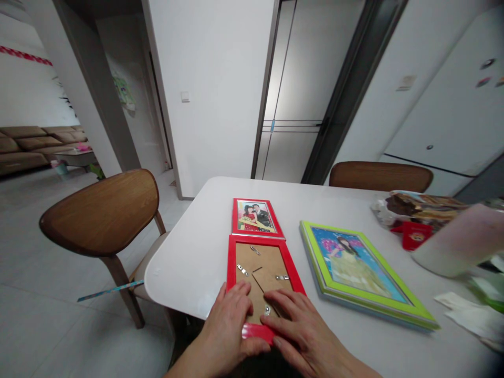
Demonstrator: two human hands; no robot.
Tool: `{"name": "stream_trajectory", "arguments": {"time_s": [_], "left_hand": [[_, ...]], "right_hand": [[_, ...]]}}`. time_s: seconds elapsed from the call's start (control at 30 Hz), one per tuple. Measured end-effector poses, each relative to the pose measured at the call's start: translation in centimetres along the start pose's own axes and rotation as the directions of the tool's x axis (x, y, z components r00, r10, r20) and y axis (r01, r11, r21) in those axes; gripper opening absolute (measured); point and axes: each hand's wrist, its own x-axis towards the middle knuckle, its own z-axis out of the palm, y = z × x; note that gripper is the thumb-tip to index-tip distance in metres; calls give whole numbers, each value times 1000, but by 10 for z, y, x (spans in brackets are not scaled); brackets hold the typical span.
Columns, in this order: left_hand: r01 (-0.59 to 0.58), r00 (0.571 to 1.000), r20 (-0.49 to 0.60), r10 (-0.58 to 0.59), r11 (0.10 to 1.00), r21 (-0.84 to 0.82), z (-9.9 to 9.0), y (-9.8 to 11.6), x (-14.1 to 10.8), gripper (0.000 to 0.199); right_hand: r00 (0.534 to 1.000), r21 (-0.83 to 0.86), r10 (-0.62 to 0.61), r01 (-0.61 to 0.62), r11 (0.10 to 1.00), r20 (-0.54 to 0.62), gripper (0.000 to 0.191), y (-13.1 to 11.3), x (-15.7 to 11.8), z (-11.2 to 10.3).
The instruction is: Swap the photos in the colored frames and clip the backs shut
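Note:
A red picture frame (232,261) lies face down at the table's near edge, its brown backing board (265,257) showing metal clips and a thin dark line. My left hand (230,323) grips its lower left corner, fingertips on the frame and board, thumb along the bottom rail. My right hand (301,325) is closed on the lower right part, its fingers over the board beside the bottom clip (268,310) and its thumb at the bottom rail. Touching its far end is a second red frame (235,218), face up, with a picture of a couple.
A green-framed picture (364,273) lies to the right on the white table (185,257). Past it are a pale cylindrical container (460,241), a red packet (416,235), a plastic bag (423,207) and white tissue (472,315). Wooden chairs stand left (102,215) and behind (380,176).

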Motion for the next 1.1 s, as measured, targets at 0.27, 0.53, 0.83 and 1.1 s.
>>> {"name": "stream_trajectory", "arguments": {"time_s": [0.27, 0.53, 0.83, 1.1], "left_hand": [[5, 1000, 0, -5, 998, -66, -2, -2, -2, 39], [-45, 998, -42, 40, 991, -125, -2, -6, -1, 37], [-25, 999, -26, 22, 994, -108, -2, -5, -3, 34], [10, 1000, -21, -11, 999, -43, 2, -5, -6, 46]], "right_hand": [[986, 49, 106, -101, 994, -128, 32, 6, 54, 8], [993, -46, 86, -90, 995, -75, 22, 7, 84, 21], [990, -27, 113, -116, 993, -87, 21, 12, 84, 17], [847, 36, 472, -479, 877, -244, 21, 61, 117, 21]]}}
